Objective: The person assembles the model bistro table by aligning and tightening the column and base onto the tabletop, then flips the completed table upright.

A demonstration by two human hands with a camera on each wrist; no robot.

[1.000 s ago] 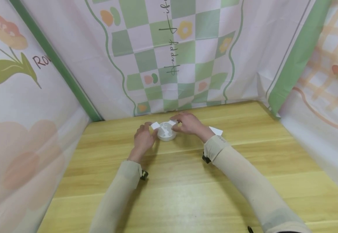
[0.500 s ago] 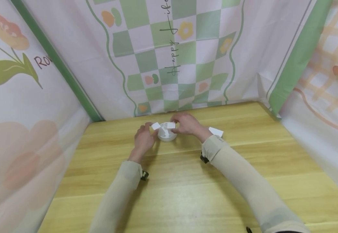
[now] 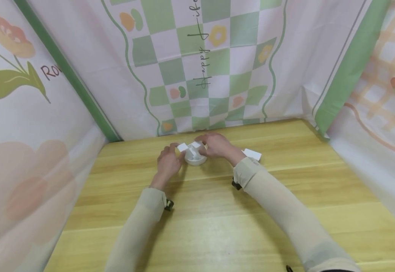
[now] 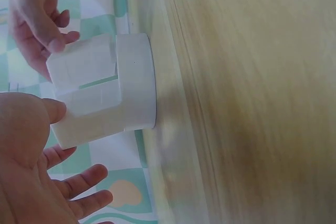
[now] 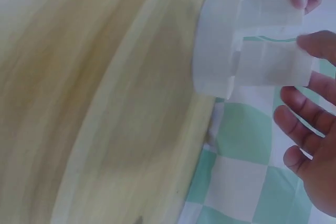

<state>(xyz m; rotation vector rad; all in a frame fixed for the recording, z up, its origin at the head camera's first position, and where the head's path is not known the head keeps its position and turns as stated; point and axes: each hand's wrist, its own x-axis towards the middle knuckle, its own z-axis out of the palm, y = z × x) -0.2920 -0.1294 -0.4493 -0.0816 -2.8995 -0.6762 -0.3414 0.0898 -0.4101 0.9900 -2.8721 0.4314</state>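
A low round white dish [image 3: 195, 162] stands on the wooden table near its back edge. Two white rectangular blocks rise side by side from it, seen from the side in both wrist views. My left hand [image 3: 168, 161] pinches the top of the left block [image 3: 182, 147] between thumb and fingers; its other fingers spread apart. With thumb and fingers, my right hand [image 3: 219, 146] pinches the right block [image 5: 275, 65] at its upper end. The lower ends of both blocks are partly hidden by the dish wall [image 4: 136, 82].
A flat white piece [image 3: 253, 154] lies on the table [image 3: 197, 219] just right of my right wrist. A small black object [image 3: 289, 268] shows at the bottom edge. Patterned cloth [image 3: 197, 64] hangs behind the table and on both sides.
My right hand has shifted slightly left with the right block, whose top turned and now tilts differently. The left hand and the dish stay nearly in place.
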